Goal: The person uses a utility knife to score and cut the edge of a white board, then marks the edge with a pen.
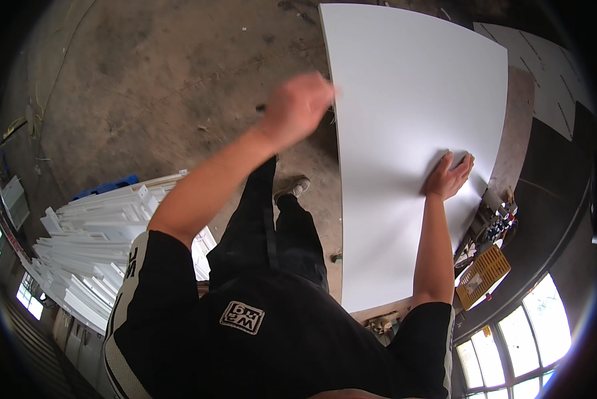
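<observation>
A large white panel (pixel 405 100) lies flat in front of me, stretching far away on the right side. Its long left edge runs beside my legs. My left hand (pixel 298 106) is curled into a fist at that edge, blurred by motion. What it grips, if anything, cannot be made out; a small dark bit shows beside the wrist. On the panel's top surface, nearer its right side, rests my right hand (pixel 449 176) with fingers apart and nothing held.
White strips (pixel 99 246) are piled on the left, with a blue object (pixel 106 187) behind them. A yellow slotted crate (pixel 483 276) and hardware (pixel 498 216) sit right of the panel. Another printed white sheet (pixel 538 66) lies at far right. My shoe (pixel 300 187) stands on the concrete floor (pixel 159 80).
</observation>
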### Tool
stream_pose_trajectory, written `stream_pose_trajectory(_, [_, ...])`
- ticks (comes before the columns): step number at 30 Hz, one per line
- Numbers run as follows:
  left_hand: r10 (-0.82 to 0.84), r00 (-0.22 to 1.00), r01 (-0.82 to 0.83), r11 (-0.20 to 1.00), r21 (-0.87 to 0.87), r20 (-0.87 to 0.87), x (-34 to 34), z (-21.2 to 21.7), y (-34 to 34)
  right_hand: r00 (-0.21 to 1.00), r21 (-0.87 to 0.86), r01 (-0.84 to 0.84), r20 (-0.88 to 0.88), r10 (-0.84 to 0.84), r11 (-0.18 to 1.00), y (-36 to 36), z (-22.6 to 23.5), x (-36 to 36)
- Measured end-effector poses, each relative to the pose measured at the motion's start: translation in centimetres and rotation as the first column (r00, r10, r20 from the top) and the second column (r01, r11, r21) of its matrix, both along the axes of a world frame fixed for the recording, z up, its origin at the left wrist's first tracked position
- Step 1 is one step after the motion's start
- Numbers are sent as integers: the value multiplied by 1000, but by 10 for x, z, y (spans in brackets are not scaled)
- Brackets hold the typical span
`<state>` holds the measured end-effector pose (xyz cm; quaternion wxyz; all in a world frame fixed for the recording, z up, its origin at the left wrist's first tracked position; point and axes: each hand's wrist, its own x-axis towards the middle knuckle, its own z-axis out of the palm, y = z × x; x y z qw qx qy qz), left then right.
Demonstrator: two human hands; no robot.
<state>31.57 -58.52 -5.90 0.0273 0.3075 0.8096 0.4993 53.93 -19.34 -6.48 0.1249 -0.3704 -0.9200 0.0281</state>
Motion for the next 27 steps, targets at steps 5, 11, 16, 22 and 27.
stream_pose_trajectory(5, [292,943,-296,955,3,-161,-122,-9,8,1000,3,-14,-5,14,1000,-1,-2,-3])
stream_pose_trajectory(11, [137,935,-186,974,-125,-326,-78,0,12,1000,11,0,21,0,1000,-2,0,-4])
stream_pose_trajectory(16, [5,975,-33,992,-124,-222,74,4,11,1000,14,7,21,-7,1000,1,-2,-3])
stream_pose_trajectory(22, [-134,987,140,988,-71,94,110,11,-1,1000,18,-1,15,1,1000,5,-3,1])
stream_pose_trajectory(27, [379,924,-378,925,-33,52,-66,-14,4,1000,24,20,23,-20,1000,-4,-2,-7])
